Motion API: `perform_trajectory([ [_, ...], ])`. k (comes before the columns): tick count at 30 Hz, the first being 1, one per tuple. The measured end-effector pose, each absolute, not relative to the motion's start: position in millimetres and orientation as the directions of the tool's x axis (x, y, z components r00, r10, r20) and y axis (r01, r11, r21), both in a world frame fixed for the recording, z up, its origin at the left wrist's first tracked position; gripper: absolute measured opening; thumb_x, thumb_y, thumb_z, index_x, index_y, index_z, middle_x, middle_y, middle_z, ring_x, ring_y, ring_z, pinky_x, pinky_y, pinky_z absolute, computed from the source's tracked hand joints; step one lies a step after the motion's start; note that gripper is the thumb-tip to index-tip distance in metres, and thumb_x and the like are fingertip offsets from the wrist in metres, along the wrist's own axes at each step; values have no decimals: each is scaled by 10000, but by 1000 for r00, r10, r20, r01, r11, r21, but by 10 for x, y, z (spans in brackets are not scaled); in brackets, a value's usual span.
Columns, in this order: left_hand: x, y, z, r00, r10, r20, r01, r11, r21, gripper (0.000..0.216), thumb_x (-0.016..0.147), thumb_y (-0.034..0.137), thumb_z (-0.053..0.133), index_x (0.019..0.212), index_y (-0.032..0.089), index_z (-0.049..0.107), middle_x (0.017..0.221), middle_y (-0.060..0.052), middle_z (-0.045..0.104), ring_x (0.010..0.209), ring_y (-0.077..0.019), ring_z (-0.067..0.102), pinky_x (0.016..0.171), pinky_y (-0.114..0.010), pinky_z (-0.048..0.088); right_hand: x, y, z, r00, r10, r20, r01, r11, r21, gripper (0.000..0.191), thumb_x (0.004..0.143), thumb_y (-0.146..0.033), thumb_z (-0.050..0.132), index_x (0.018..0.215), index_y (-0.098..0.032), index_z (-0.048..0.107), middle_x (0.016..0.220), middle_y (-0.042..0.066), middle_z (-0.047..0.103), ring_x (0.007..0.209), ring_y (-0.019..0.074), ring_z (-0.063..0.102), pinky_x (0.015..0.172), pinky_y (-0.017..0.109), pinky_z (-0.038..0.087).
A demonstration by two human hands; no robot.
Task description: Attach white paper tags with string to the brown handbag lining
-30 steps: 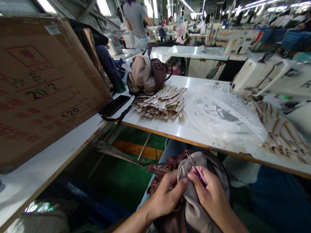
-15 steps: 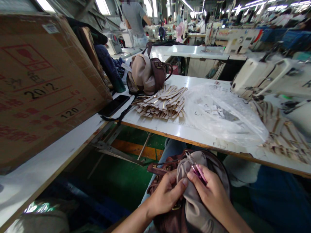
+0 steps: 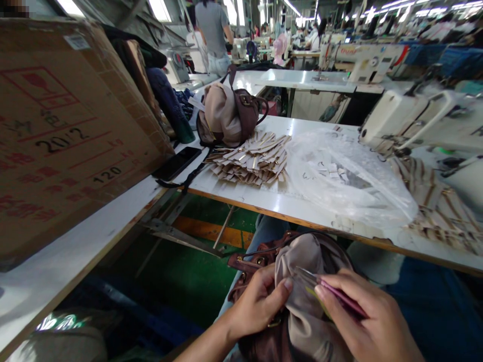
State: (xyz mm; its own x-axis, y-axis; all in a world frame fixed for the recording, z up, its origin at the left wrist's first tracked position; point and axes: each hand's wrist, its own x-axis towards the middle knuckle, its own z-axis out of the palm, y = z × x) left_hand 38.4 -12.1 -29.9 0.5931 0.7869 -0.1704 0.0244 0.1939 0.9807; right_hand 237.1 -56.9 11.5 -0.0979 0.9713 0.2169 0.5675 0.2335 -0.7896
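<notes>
A brown leather bag with a grey-beige fabric lining turned out lies on my lap below the table edge. My left hand pinches a fold of the lining between thumb and fingers. My right hand is closed on small pink-handled thread snips, which lie nearly flat with their metal tips against the lining. A finished bag of the same colours stands on the white table beyond.
A heap of beige strips lies on the table beside a clear plastic bag. A black phone and a big cardboard box are at left. Sewing machines stand at right. A person stands far back.
My right hand has swung to the right and turned the snips from pointing up to lying low and flat against the lining. My left hand keeps its pinch.
</notes>
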Motion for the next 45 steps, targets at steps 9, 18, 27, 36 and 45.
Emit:
perform_trajectory([
  [9, 394, -130, -308, 604, 781, -157, 14, 187, 982, 280, 929, 346, 456, 1010, 145, 634, 843, -18, 564, 760, -124, 465, 686, -191, 402, 2348, -632, 115, -138, 981, 136, 607, 192, -772, 131, 880, -268, 527, 806, -200, 610, 736, 28, 621, 646, 133, 634, 582, 175, 515],
  [18, 408, -113, -263, 622, 773, -123, 12, 147, 989, 278, 935, 323, 449, 1059, 142, 620, 988, -52, 615, 823, -145, 504, 734, -211, 416, 2360, -591, 133, -186, 967, 173, 665, 254, -702, 129, 886, -231, 504, 805, -203, 601, 751, 18, 618, 677, 119, 642, 609, 159, 513],
  [27, 463, -118, -225, 591, 804, -65, 39, 52, 998, 266, 934, 299, 439, 1041, 141, 624, 943, -56, 602, 908, -191, 518, 855, -275, 408, 2184, -767, -8, -200, 926, 320, 876, 315, -364, 133, 903, -211, 410, 858, -216, 535, 708, 23, 543, 501, 139, 612, 309, 206, 357],
  [36, 457, -136, -365, 568, 792, -223, -45, 300, 953, 375, 912, 443, 446, 708, 134, 503, 560, 43, 422, 492, -60, 330, 465, -167, 255, 2173, -733, -228, -155, 973, 172, 649, 232, -725, 167, 952, -218, 349, 797, -207, 412, 680, -14, 500, 595, 113, 561, 553, 203, 432],
  [45, 495, -165, -352, 557, 786, -269, -73, 368, 927, 438, 876, 516, 458, 639, 148, 469, 498, 42, 424, 433, -59, 323, 422, -184, 213, 2310, -679, -272, -203, 979, 0, 421, 87, -903, 206, 954, -289, 386, 781, -190, 436, 706, -14, 488, 657, 111, 524, 618, 210, 403],
])
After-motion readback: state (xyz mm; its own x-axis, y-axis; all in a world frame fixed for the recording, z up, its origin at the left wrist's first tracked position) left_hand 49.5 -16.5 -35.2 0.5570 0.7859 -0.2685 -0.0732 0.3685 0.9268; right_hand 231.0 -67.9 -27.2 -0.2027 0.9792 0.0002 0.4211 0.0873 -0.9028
